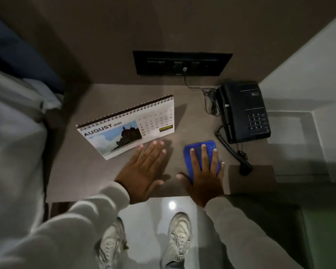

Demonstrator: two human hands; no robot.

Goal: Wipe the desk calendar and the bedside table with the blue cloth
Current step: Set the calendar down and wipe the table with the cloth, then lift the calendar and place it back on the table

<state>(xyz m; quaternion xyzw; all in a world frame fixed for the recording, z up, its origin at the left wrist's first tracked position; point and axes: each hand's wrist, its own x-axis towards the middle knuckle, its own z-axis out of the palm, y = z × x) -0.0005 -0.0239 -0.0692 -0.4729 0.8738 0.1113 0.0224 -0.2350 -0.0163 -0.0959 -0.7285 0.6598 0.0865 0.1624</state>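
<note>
Right hand (203, 171) lies flat, fingers spread, palm pressing the blue cloth (197, 152) onto the bedside table (81, 171); nothing is pinched. Left hand (144, 169) rests open and flat on the tabletop, fingertips just short of the desk calendar (128, 127), standing tilted left of the cloth. Telephone (242, 111) sits right.

One desk calendar (128, 127), spiral-bound, standing on tabletop (81, 171). One blue cloth (199, 152), folded. One black telephone (244, 113), with one coiled cord (229, 148). One thin black cable (209, 100), running up to one dark wall panel (182, 63). Two hands: left hand (144, 171) flat and bare, right hand (204, 175) flat on cloth. Two pale sleeves. Two light shoes (179, 235) on floor. One bed (14, 133) at left edge.
</note>
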